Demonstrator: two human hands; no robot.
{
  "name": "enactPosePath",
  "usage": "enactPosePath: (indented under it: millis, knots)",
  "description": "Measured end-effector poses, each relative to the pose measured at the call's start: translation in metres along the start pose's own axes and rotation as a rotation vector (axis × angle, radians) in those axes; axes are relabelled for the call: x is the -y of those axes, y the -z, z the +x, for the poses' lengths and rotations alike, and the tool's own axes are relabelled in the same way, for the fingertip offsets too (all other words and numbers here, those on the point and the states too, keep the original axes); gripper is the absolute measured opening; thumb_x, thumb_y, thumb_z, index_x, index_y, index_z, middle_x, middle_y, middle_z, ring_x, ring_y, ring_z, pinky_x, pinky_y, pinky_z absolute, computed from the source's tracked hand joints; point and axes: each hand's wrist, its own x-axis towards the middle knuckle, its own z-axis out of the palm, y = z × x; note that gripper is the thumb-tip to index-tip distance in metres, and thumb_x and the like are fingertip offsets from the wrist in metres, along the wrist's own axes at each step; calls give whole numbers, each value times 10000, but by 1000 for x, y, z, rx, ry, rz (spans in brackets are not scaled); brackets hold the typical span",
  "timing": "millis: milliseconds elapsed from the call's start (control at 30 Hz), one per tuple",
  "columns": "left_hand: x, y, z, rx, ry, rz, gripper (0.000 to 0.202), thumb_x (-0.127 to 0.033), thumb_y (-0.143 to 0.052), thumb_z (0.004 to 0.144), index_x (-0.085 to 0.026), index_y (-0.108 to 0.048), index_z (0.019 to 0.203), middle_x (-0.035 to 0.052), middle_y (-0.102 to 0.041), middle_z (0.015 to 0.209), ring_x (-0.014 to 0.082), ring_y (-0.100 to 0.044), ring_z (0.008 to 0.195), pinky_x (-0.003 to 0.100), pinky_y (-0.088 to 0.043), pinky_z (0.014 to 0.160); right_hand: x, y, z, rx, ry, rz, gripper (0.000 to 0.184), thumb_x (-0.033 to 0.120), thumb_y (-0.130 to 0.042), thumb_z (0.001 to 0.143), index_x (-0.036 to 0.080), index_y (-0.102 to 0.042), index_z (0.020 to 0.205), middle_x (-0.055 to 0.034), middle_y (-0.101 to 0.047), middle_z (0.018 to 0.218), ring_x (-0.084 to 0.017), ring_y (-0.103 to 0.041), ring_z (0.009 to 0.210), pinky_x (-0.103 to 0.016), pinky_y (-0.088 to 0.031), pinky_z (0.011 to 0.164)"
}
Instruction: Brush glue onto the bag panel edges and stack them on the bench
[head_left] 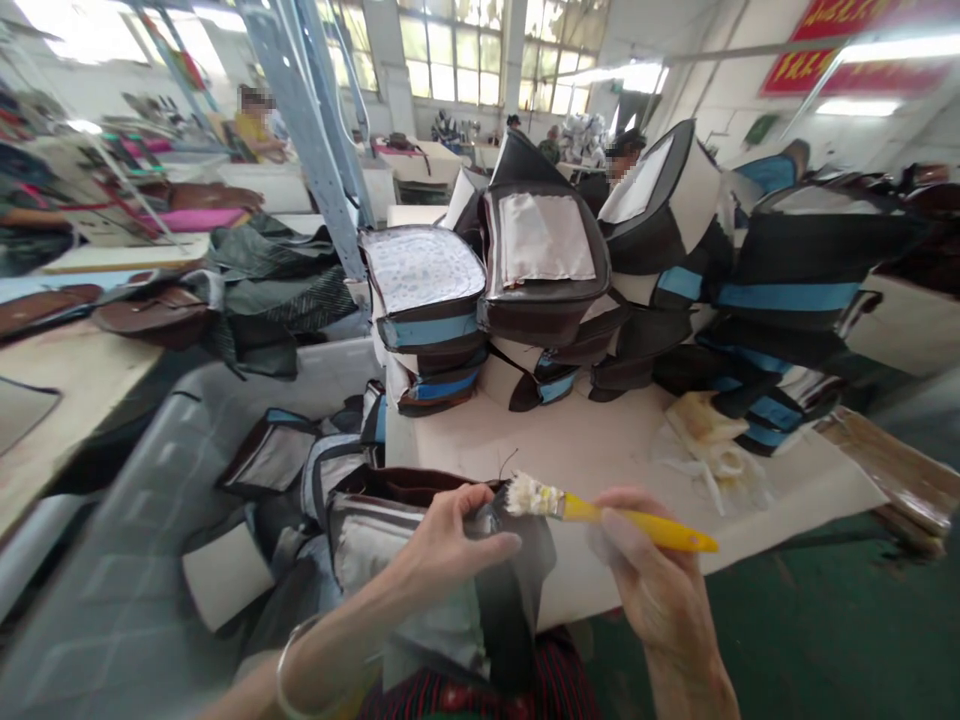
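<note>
My left hand (450,545) grips the edge of a dark fabric-backed panel (510,570), with a silver bangle on the wrist behind it. My right hand (649,580) pinches a yellow-handled paintbrush (637,525). Its white, gummed bristles (529,495) press against the top of the dark panel, close to my left fingers. The panel's lower end hangs over my lap, and part of it is hidden behind my left hand.
Stacks of black, cream and blue padded covers (540,270) stand on a cream worktop (600,450), beside a crumpled plastic bag (709,450) and a wooden board (889,470). More covers (277,460) lie in a grey bin at left. Co-workers (255,125) sit at benches behind.
</note>
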Motion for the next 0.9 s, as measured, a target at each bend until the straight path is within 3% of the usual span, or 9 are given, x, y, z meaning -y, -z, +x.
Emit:
enactPosePath:
  millis: [133, 300, 367, 533, 633, 733, 900]
  knots:
    - [-1, -4, -2, 24, 35, -110, 246, -310, -717, 712, -153, -676, 896, 4, -672, 789, 169, -584, 718, 243, -425, 660, -8, 0, 10, 75, -40, -283, 183, 361, -668, 846, 182, -646, 813, 39, -482, 572, -100, -415, 496, -221, -295, 458]
    - [12, -7, -2, 19, -42, -121, 309, -275, -745, 697, -175, -693, 985, 55, -683, 1009, 239, -599, 964, 293, -444, 847, -6, 3, 23, -48, 102, -637, 193, 368, -603, 870, 184, -618, 816, 48, -468, 574, -108, -384, 479, -233, -287, 437]
    - [16, -9, -2, 25, -72, -146, 343, -252, -750, 696, -183, -694, 1027, 68, -685, 1081, 257, -595, 1025, 310, -435, 901, -2, 0, 21, -63, 161, -648, 166, 347, -587, 876, 194, -611, 817, 37, -512, 609, -115, -424, 496, -233, -316, 446]
    - [14, -15, 0, 38, -41, -208, 413, -254, -768, 682, -168, -682, 1076, 55, -731, 1003, 257, -635, 935, 316, -471, 841, 1, -7, 17, 110, 193, -657, 135, 300, -566, 872, 204, -600, 783, 29, -553, 636, -127, -491, 521, -232, -375, 475]
    - [10, -18, 0, 21, -2, -216, 424, -263, -789, 650, -161, -693, 1051, 44, -743, 974, 251, -643, 905, 307, -478, 815, 0, -7, 20, 67, 242, -716, 124, 285, -561, 884, 205, -596, 795, 34, -547, 641, -122, -486, 528, -231, -375, 493]
    - [8, -18, 0, -10, 28, -194, 390, -275, -797, 627, -146, -700, 983, 50, -744, 931, 249, -640, 860, 305, -481, 770, -1, -5, 21, 140, 230, -721, 136, 274, -545, 892, 205, -590, 784, 34, -543, 635, -121, -483, 521, -235, -365, 484]
    - [4, -12, -5, -8, 4, -161, 320, -232, -752, 646, -152, -689, 950, 47, -732, 926, 241, -620, 862, 298, -461, 773, -2, -4, 19, 101, 283, -726, 118, 275, -558, 897, 204, -595, 811, 24, -563, 678, -128, -507, 560, -239, -377, 508]
